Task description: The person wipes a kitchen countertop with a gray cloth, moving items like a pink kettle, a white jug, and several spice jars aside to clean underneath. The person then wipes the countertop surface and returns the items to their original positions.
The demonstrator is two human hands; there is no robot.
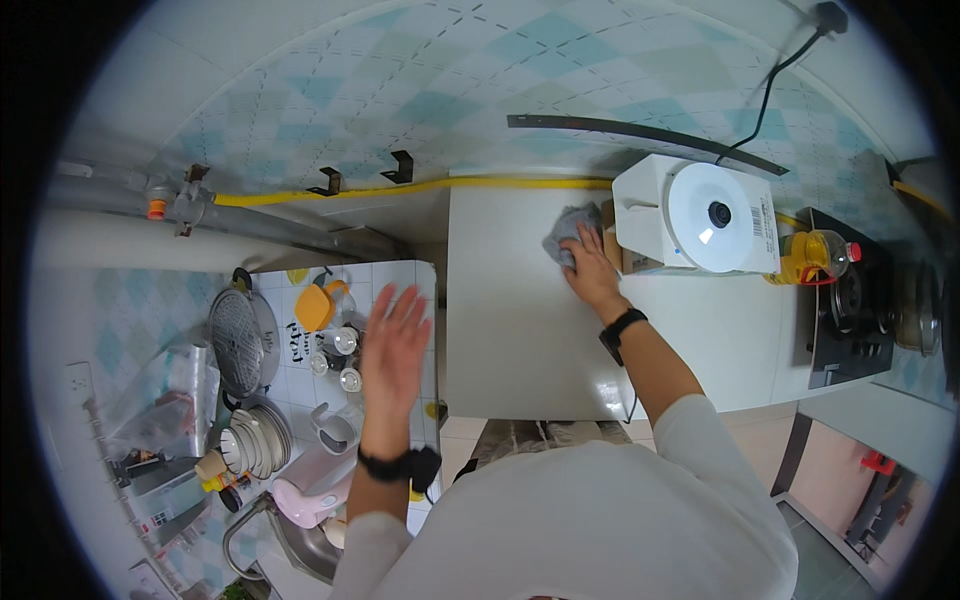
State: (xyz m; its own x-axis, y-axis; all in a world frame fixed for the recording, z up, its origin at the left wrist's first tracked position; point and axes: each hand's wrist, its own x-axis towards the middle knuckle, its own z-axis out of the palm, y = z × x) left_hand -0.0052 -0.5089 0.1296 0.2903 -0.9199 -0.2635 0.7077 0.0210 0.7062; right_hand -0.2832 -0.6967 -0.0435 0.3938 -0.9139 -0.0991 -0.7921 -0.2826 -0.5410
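Note:
A crumpled grey cloth (561, 234) lies on the white countertop (517, 322), pressed flat under the fingers of my right hand (591, 266). Just right of the cloth stands a white cardboard box (637, 217) with a round white lid or disc (705, 225) on top. That hand is close to the box's left side, and I cannot tell if they touch. Slightly blurred, my left hand (396, 345) is raised with fingers spread and nothing in it. It hovers near the right edge of the tiled side counter, beside several glass jars (345, 341). Both wrists wear black bands.
An oil bottle (814, 256) stands between the box and a black gas hob (847, 315). On the left are a steamer pot (241, 337), stacked bowls (259, 442), a pink kettle (307, 487) and a sink (300, 540). A yellow gas hose (480, 182) runs along the wall.

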